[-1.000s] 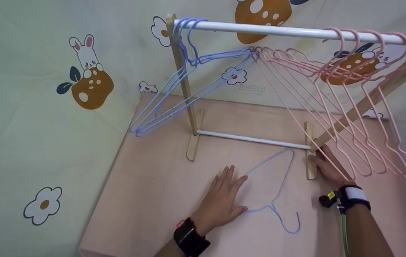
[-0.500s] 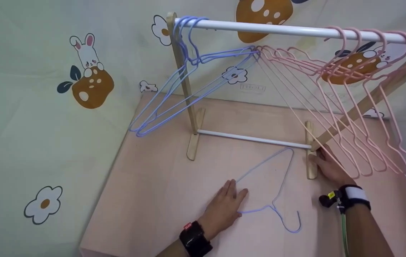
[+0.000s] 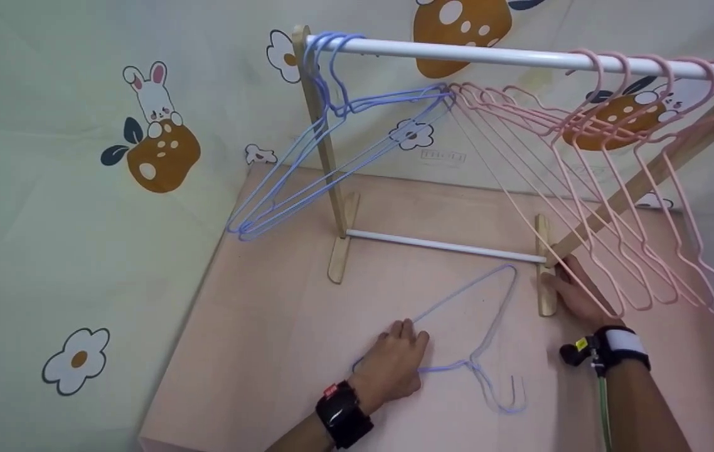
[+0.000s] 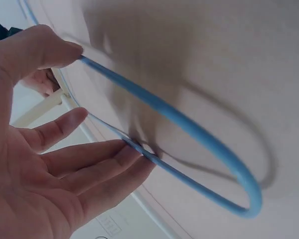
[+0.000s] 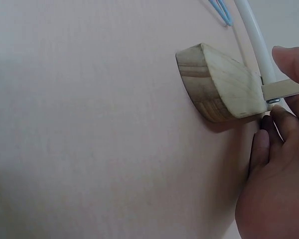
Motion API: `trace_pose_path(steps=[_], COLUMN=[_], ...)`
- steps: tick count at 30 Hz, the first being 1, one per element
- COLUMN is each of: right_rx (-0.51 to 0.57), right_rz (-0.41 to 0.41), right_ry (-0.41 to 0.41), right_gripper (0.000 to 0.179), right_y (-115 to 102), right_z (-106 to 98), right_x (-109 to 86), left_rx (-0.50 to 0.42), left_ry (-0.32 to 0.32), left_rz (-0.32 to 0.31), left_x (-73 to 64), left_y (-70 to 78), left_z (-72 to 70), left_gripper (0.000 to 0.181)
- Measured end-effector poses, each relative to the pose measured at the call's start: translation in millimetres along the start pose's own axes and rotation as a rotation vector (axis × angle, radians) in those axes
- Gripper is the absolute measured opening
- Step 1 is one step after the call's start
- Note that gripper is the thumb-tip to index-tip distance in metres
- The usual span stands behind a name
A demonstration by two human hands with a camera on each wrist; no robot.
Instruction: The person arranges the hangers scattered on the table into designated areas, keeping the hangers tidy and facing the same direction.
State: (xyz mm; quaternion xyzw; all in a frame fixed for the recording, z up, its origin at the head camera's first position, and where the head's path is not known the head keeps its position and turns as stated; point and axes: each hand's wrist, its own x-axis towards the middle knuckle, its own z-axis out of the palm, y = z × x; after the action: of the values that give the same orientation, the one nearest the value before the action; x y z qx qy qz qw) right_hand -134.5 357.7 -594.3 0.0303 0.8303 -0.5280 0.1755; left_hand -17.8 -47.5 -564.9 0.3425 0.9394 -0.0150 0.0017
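A blue wire hanger (image 3: 471,362) is just off the pink tabletop, its hook toward the lower right; part of it is hidden behind my left hand (image 3: 388,364). In the left wrist view, that hand's thumb and fingers hold the blue hanger (image 4: 189,125) on opposite wires, and its shadow falls on the surface. My right hand (image 3: 576,295) grips the base of the clothes rack's right wooden post (image 3: 602,215), beside the rack foot (image 3: 546,300). In the right wrist view, thumb and fingers lie either side of the post; the wooden foot (image 5: 234,84) stands before them.
Several blue hangers (image 3: 297,160) hang at the left end of the white top rail (image 3: 457,52), and several pink hangers (image 3: 605,220) at the right end. A white lower bar (image 3: 445,245) joins the feet. Patterned cloth (image 3: 56,238) lies behind the table (image 3: 256,351).
My left hand has drawn back toward me, and its spread fingers have curled onto the blue hanger. The hanger has shifted slightly, its hook blurred. My right hand stays at the post.
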Motion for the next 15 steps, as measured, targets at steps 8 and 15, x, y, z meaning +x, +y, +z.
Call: trace_pose_path(steps=[8,15], right_rx=[0.036,0.081], right_rz=[0.021,0.018], right_ry=[-0.022,-0.022], right_gripper=[0.089,0.087], right_y=[-1.2,-1.7], right_z=[0.2,2.1], right_x=[3.4,2.5], left_rx=[-0.159,-0.187], left_ry=[-0.073,-0.063], left_rz=[-0.053,-0.104], left_x=[-1.3,-1.0], left_y=[-10.2,-18.7], left_z=[-3.2,1.0], left_gripper=[0.048,0.042])
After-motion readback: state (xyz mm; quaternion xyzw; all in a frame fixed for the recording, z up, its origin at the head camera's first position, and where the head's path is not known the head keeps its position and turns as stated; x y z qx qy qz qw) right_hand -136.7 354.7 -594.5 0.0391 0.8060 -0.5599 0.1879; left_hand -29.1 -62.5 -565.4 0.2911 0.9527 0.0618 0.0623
